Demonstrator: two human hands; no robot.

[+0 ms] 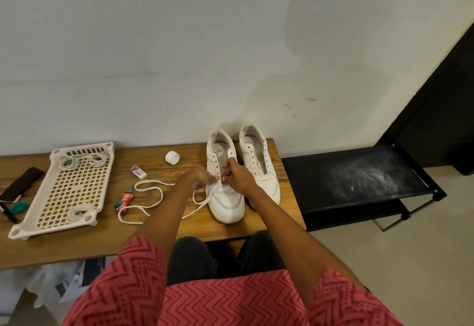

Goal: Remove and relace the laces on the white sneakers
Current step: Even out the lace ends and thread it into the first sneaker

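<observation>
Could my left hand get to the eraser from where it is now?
Probably yes. The eraser lies in the open just beyond the left hand, though that hand is pinching the lace.

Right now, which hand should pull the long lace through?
Probably the left hand: the loose lace trails on its side of the left sneaker, while the right hand steadies the eyelets.

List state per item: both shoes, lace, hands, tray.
left sneaker: lace started at the lowest eyelets only
right sneaker: unlaced
lace: loose across the table
left hand: pinching the lace
right hand: pinching the lace
tray: flat, holds coiled laces
</observation>
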